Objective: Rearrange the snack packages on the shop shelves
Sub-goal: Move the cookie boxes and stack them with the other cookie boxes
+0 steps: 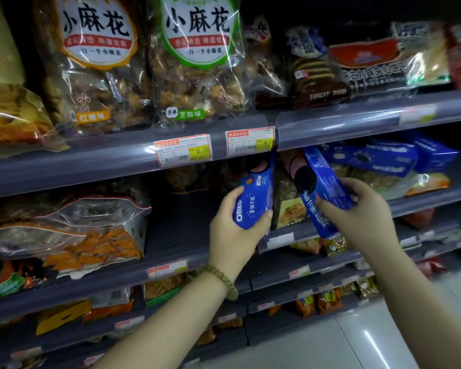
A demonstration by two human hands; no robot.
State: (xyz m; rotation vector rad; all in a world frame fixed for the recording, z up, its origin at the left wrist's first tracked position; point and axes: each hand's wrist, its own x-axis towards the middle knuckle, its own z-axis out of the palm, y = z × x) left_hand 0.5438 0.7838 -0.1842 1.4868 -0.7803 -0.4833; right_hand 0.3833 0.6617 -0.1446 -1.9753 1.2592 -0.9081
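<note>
each hand's got an oreo box: left hand [234, 230] fingers wrapped round one [253, 201], right hand [362, 211] pinching another [322, 187], both long-axis up toward the shelf gap [186, 209] left of them.

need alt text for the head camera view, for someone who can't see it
A person's left hand and right hand each grip a blue Oreo pack, the left pack and the right pack, in front of a grey shop shelf. Above stand clear bags of fried dough twists; more blue boxes lie at right.
</note>
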